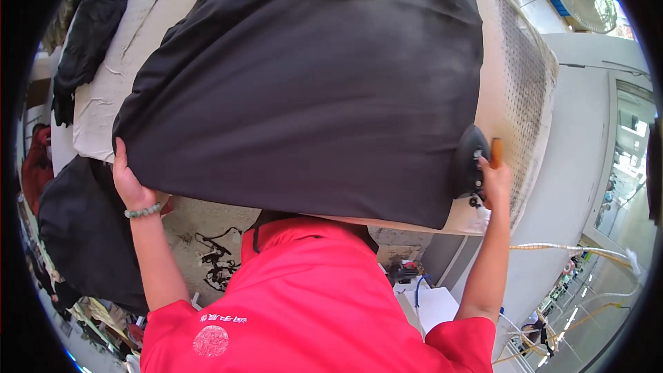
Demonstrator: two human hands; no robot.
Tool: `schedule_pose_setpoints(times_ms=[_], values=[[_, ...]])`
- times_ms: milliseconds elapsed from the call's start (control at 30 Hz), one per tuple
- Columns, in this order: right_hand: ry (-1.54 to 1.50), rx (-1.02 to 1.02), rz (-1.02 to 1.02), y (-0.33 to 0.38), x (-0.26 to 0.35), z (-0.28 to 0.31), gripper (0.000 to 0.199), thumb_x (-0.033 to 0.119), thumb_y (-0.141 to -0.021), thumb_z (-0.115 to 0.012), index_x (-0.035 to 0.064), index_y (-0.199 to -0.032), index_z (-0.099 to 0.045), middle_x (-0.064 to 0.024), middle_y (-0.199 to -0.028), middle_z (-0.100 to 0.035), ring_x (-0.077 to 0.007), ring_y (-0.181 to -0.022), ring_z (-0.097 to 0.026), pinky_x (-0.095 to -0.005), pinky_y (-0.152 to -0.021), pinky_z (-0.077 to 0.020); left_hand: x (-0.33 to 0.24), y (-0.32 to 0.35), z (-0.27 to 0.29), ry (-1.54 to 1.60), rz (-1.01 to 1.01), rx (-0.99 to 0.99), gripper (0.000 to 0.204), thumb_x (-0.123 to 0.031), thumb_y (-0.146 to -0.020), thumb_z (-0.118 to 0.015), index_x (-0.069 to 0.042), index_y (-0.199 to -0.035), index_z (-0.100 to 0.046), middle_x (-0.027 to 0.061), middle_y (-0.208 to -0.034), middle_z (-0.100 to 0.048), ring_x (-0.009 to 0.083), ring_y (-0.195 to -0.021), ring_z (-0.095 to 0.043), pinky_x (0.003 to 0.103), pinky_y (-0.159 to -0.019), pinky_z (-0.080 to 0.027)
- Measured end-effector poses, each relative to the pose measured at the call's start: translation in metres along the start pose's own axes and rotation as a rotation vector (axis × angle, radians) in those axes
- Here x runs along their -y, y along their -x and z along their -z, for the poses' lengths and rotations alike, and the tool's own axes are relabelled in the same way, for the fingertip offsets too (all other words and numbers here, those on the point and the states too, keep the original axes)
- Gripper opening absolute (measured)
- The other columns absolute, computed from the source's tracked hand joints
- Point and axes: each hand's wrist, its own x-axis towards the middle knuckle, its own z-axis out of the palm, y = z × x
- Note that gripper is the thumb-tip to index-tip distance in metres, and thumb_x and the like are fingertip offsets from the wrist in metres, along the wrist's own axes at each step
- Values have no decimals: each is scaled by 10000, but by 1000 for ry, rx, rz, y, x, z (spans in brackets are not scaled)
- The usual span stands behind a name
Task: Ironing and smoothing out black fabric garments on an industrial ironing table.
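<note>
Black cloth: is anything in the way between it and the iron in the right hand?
Nothing visible is: the iron in the right hand overlaps the right edge of the black cloth, and the left hand is well clear, at the lower left edge.

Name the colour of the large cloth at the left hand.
The cloth is black, best seen in the head view.

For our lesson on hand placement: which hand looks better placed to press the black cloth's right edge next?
Probably the right hand: it grips the iron, already at the right edge of the black cloth. The left hand touches the cloth's left corner.
</note>
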Motion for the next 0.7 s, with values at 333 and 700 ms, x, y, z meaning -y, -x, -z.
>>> schedule_pose_setpoints(times_ms=[333,700], values=[[-159,-15,-114,-78,-106,39,360,333,-922,-746,35,-788,-596,-8,-557,-494,-124,-406,-473,-321,-388,-354,68,163,-248,112,412,750,703,-482,-1099,-219,105,-1362,-504,288,-1391,-550,401,-1317,-531,510,-1162,-367],[234,-270,131,-125,-94,41,544,569,-868,-712,77,-1100,-701,-208,-977,-730,-410,-953,-694,-505,-831,-525,114,373,-378,1355,756,1417,1193,-783,-916,-399,263,-1458,-212,252,-1438,-521,352,-1351,-493,430,-1137,-366]])
